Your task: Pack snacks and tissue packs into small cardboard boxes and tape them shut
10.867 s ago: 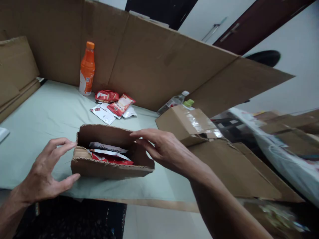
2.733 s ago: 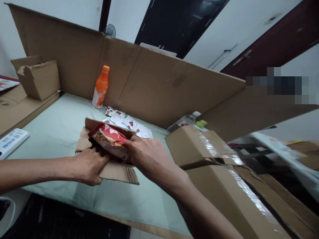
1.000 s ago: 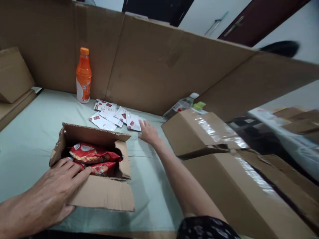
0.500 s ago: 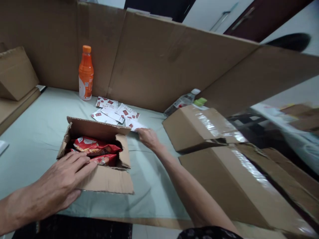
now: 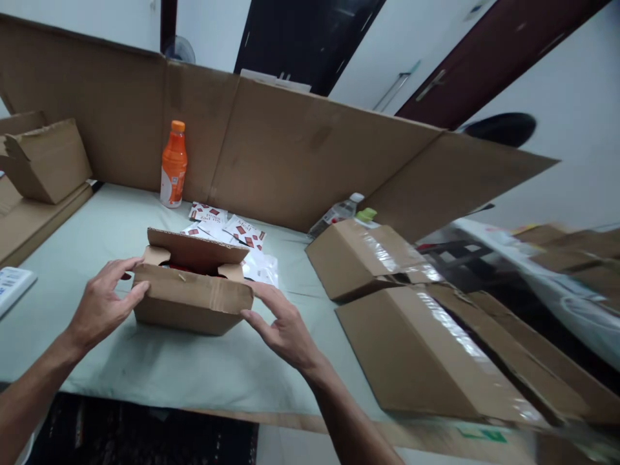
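A small open cardboard box [image 5: 194,316] sits on the pale green cloth, its front flap raised upright and its back flap standing. My left hand [image 5: 104,300] pinches the left end of the front flap, thumb in front and fingers at the edge. At the other end, my right hand [image 5: 285,326] grips the flap's right corner between thumb and fingers. Only a sliver of the red packets [image 5: 177,267] shows inside; the raised flap hides the rest. Behind the box lie several white sachets [image 5: 242,229] with dark red patterns, beside a whitish plastic piece [image 5: 264,266].
An orange bottle [image 5: 174,166] stands by the tall cardboard wall [image 5: 290,155]. Taped cardboard boxes [image 5: 411,349] line the right side, with a clear bottle [image 5: 336,214] behind them. More cardboard [image 5: 53,161] stands at the left, and a white device [image 5: 13,287] lies at the left edge.
The front flap has swung from lying outward to upright, covering the red packets. My right hand has left the sachets for the box's right corner; my left has moved to its left corner.
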A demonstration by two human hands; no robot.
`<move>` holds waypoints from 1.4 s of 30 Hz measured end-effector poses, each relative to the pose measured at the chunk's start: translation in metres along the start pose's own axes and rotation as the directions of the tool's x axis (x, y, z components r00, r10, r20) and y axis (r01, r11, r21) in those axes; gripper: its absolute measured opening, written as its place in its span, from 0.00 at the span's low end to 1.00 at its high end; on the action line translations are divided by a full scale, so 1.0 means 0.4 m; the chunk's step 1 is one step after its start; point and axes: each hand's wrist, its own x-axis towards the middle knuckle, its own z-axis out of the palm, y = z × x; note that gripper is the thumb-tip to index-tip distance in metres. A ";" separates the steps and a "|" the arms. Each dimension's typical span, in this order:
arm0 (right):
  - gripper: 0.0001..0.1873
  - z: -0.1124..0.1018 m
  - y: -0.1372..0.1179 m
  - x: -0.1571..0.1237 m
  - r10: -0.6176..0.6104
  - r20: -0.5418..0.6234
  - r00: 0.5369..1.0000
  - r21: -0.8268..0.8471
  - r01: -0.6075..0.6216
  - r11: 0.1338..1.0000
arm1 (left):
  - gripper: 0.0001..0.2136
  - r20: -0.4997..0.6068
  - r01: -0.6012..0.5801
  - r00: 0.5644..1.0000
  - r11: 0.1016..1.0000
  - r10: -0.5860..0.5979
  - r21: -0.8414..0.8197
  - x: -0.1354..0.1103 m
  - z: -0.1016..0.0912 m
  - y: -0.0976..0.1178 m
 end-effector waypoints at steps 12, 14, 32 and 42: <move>0.41 0.031 0.057 0.098 -0.124 0.333 0.935 -0.117 0.171 0.978 | 0.23 0.066 0.053 0.997 0.997 -0.050 -0.056 -0.001 0.047 -0.027; 0.49 0.031 0.062 0.081 -0.115 0.371 0.921 -0.113 0.168 0.979 | 0.23 0.146 0.074 0.988 0.992 -0.059 -0.099 0.000 0.048 -0.037; 0.35 -0.168 0.017 -0.315 0.234 -0.134 0.963 -0.356 -0.267 0.895 | 0.28 0.568 -0.016 0.797 0.946 0.208 -0.324 -0.013 0.218 0.141; 0.32 -0.182 0.257 -0.144 0.450 -0.643 0.620 -0.494 -0.785 0.375 | 0.26 0.745 -0.018 0.627 0.960 0.229 -0.280 -0.089 0.342 0.102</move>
